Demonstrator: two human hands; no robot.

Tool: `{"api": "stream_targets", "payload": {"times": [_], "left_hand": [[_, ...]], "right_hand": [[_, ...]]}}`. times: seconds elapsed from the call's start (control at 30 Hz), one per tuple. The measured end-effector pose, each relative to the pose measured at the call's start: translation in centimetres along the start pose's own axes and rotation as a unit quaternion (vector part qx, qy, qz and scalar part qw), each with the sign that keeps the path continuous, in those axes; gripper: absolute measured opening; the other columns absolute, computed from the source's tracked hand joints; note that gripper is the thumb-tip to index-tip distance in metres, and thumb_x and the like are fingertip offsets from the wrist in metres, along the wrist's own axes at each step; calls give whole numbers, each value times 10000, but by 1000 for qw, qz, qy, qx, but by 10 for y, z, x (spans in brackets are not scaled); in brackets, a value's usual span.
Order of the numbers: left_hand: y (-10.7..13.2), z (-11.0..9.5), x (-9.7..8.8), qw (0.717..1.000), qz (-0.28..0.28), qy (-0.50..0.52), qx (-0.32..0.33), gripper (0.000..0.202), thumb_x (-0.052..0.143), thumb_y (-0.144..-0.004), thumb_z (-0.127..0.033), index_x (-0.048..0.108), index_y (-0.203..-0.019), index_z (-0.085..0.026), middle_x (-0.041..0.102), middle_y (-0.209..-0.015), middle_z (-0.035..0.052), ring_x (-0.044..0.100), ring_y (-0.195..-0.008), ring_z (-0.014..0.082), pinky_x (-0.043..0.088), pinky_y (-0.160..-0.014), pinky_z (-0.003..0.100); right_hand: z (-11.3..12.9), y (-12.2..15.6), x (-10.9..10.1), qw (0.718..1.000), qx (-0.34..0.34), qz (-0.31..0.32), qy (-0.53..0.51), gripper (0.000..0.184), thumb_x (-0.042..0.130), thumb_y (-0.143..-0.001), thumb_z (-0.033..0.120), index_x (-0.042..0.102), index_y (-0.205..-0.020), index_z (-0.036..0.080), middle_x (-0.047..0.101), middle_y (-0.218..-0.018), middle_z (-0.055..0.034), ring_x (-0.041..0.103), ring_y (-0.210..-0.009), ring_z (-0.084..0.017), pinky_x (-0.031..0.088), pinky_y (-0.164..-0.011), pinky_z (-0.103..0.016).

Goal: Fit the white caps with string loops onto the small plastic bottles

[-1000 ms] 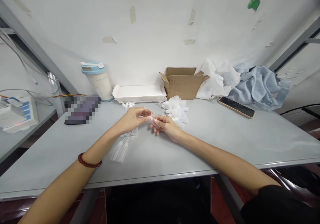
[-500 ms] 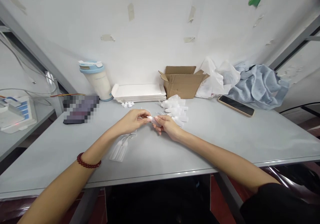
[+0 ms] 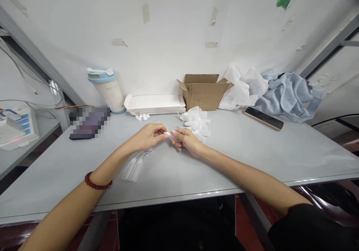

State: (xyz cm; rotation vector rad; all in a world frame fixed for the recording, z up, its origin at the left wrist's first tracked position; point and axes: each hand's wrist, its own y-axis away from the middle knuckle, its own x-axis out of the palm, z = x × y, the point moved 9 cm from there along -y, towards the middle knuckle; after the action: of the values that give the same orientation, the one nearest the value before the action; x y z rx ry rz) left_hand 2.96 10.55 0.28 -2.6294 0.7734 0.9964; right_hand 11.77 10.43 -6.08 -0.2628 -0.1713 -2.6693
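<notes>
My left hand (image 3: 148, 135) and my right hand (image 3: 185, 140) meet above the middle of the grey table (image 3: 252, 157), fingertips pinched together on a small clear plastic bottle (image 3: 171, 135) with a white tip. Just behind my right hand lies a heap of similar small clear bottles (image 3: 196, 122). Under my left forearm a few finished-looking bottles (image 3: 133, 168) lie flat on the table. A red bead bracelet (image 3: 97, 181) circles my left wrist.
Along the back wall stand a blue-lidded tumbler (image 3: 106, 90), a stack of white trays (image 3: 155, 103), an open cardboard box (image 3: 203, 91), a white plastic bag (image 3: 242, 86) and a blue cloth (image 3: 288, 94). A phone (image 3: 263, 118) lies at right, a dark blurred item (image 3: 88, 122) at left.
My hands have stayed together on the small bottle, with the fingertips drawn slightly closer. The view has shifted a little; nothing else on the table moved.
</notes>
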Motion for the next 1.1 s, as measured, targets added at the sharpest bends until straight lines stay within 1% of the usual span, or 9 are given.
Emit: {"api": "stream_targets", "payload": {"times": [0.07,0.13,0.27,0.37,0.53,0.67,0.87,1.0,1.1], "left_hand": [[0,0,-2,1000,-8,-16,-2,243,532,-823,-386,643,-828,-170,688,-859,41,611,-787,185,444,-700,270],[-1,4,-2,1000,-11,-25,-13,245,523,-831,-385,649,-810,-176,682,-804,28,608,-750,180,438,-671,265],[-1,17,4,998,22,3,-58,337,487,-853,-437,598,-681,-170,615,-629,11,579,-620,163,425,-587,254],[-1,19,7,997,33,21,-64,353,488,-853,-425,548,-616,-171,585,-588,1,549,-575,145,409,-559,243],[-3,19,-4,998,-27,15,-64,372,468,-861,-406,537,-586,-164,545,-568,-8,499,-527,123,371,-521,236],[-3,19,-3,996,-31,34,-70,366,492,-847,-436,560,-620,-157,539,-566,-6,504,-535,127,383,-531,239],[0,6,1,999,-24,10,-29,322,485,-855,-422,580,-687,-164,581,-648,11,525,-615,148,403,-585,251],[1,-5,-2,997,-48,-52,34,277,487,-854,-398,623,-793,-164,650,-773,36,564,-708,174,422,-653,268],[1,-8,-4,994,-58,-72,56,258,500,-849,-385,633,-827,-165,675,-830,51,588,-747,183,435,-694,274]], "right_hand": [[1,1,0,1000,3,-4,-6,349,629,-753,474,510,-680,154,518,-594,23,371,-446,-52,343,-404,-212],[1,2,0,1000,5,-10,-9,344,632,-750,475,499,-703,161,525,-591,26,374,-444,-53,346,-405,-211],[1,3,-1,1000,9,-23,-8,332,629,-757,470,457,-812,190,552,-577,45,377,-435,-60,364,-421,-211],[2,3,-1,1000,7,-19,-5,339,609,-775,486,441,-828,196,558,-573,49,388,-439,-63,369,-435,-213],[3,3,1,1000,4,-13,-12,386,662,-732,511,500,-804,168,524,-611,43,422,-473,-63,371,-449,-219],[2,3,-1,999,9,-20,-36,406,690,-702,516,481,-737,169,460,-593,58,399,-463,-53,367,-449,-220],[0,3,-6,997,26,-29,-62,485,706,-676,544,368,-642,197,307,-540,97,267,-416,-29,268,-390,-195],[-3,3,-8,996,36,-32,-70,508,713,-677,535,331,-629,204,274,-534,100,237,-418,-28,240,-384,-189],[-3,3,-9,996,34,-34,-74,508,707,-687,535,321,-637,208,272,-535,101,231,-416,-29,240,-383,-190]]}}
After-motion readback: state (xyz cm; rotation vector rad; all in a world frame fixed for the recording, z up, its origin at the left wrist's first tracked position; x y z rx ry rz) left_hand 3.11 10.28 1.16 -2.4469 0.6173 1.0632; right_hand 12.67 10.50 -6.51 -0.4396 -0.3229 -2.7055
